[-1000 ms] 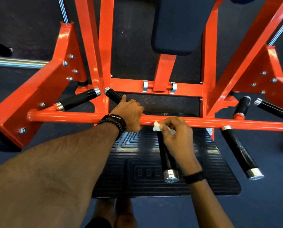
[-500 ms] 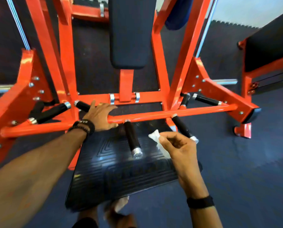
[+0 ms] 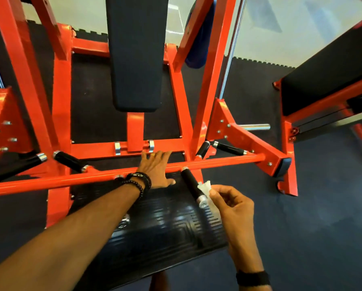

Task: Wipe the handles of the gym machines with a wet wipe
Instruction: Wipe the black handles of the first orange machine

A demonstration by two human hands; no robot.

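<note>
Right hand [image 3: 231, 204] pinches the limp, light wet wipe [image 3: 204, 187] beside the rigid black handle [image 3: 193, 186] (best wrapped mid-grip); left hand [image 3: 155, 168], fingers spread, rests on the orange bar [image 3: 218, 161].

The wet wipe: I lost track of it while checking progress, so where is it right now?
In the head view the wet wipe is pinched in the right hand, lower right of centre, right beside the black handle that juts from the orange crossbar.
</note>
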